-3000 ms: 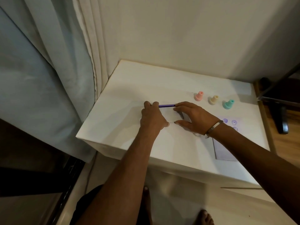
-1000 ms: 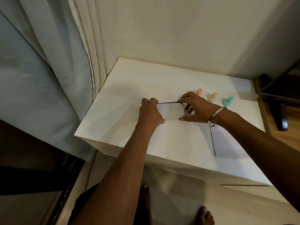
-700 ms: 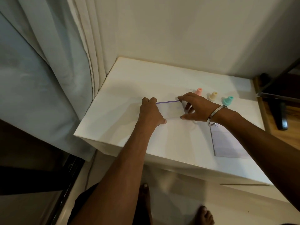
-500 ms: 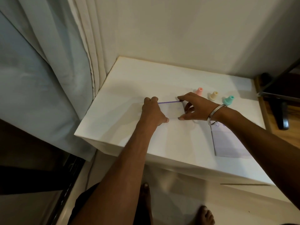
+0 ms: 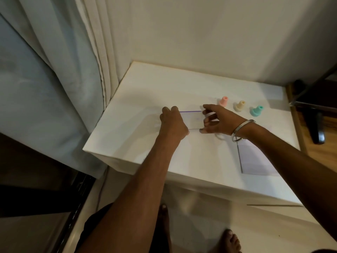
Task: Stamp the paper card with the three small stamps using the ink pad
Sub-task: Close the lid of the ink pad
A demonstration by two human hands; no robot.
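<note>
A flat white ink pad (image 5: 193,121) with a thin purple strip along its far edge lies mid-table. My left hand (image 5: 173,123) grips its left end and covers that part. My right hand (image 5: 218,120) pinches its right end, index finger at the far corner and thumb at the near corner. Behind my right hand three small stamps stand upright in a row: pink (image 5: 223,101), beige (image 5: 240,105) and teal (image 5: 256,111). The pale lavender paper card (image 5: 255,161) lies flat under my right forearm, which hides its far end.
The white table (image 5: 164,84) fits into a corner, with a curtain (image 5: 54,84) hanging at its left and a wall behind. A dark stand (image 5: 318,125) sits on the wooden floor to the right. My feet show below the table's near edge.
Both hands stayed on the ink pad. The purple strip has thinned from a thick band to a fine line. My right wrist now covers the stamped marks on the card.
</note>
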